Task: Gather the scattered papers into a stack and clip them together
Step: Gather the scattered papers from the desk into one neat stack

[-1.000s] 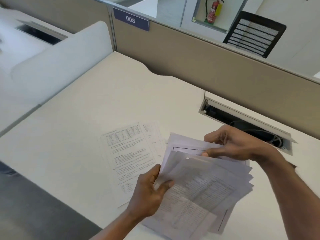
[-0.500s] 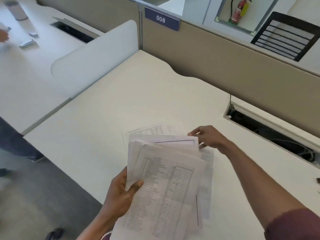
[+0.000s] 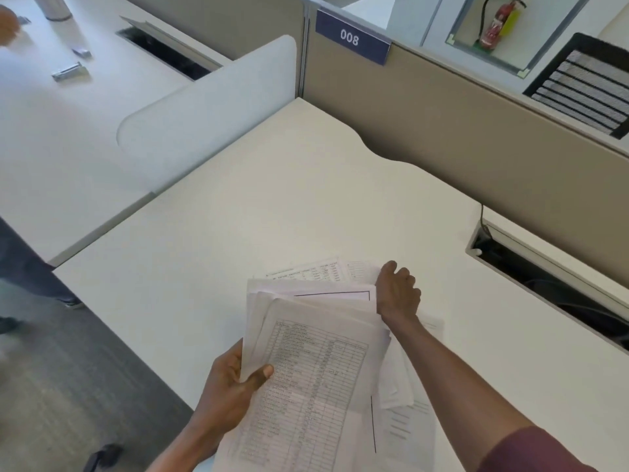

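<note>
Left hand (image 3: 231, 390) grips the fanned bundle of papers (image 3: 316, 369) at its near-left edge, thumb on top, fingers beneath. The bundle hangs over the bench (image 3: 272, 199), left of the cable slot (image 3: 551, 284). One loose sheet (image 3: 306, 272) lies flat on the bench, also left of the slot and partly hidden by the bundle. Right hand (image 3: 396, 296) sits at that sheet's slot-side corner with fingers curled; I cannot tell whether it has pinched the sheet. Judgement: the paper is light, limp and slick, with edges badly out of line. Lift the loose sheet by its corner, hold the bundle along a long edge, and tap it square before clipping. I can identify no clip.
</note>
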